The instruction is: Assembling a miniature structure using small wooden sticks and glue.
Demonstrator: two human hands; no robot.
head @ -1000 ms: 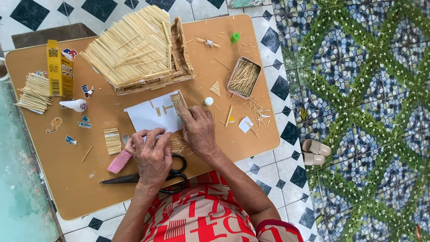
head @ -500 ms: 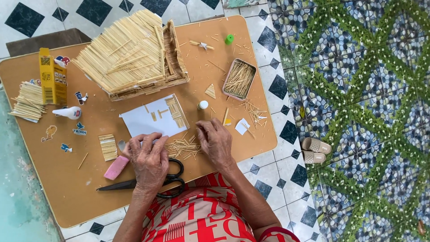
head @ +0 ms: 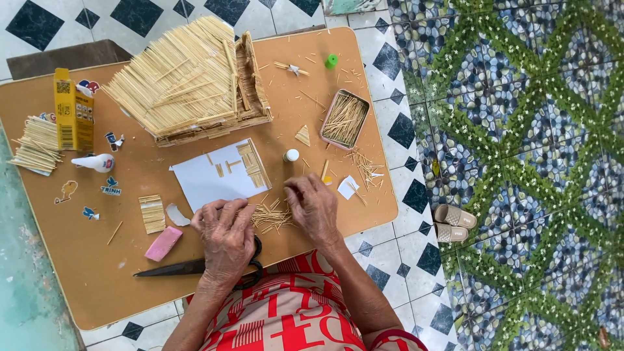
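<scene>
Over the brown table (head: 84, 273), both hands lie palm-down: the left hand (head: 226, 235) and right hand (head: 314, 209), fingers curled, flank a loose pile of sticks (head: 272, 217), fingertips pinching at it.

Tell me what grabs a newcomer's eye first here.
The big model house of thin sticks dominates the far side of the brown table. Near the front edge, the left hand and right hand flank a loose pile of sticks. Black scissors lie partly under the left hand.
</scene>
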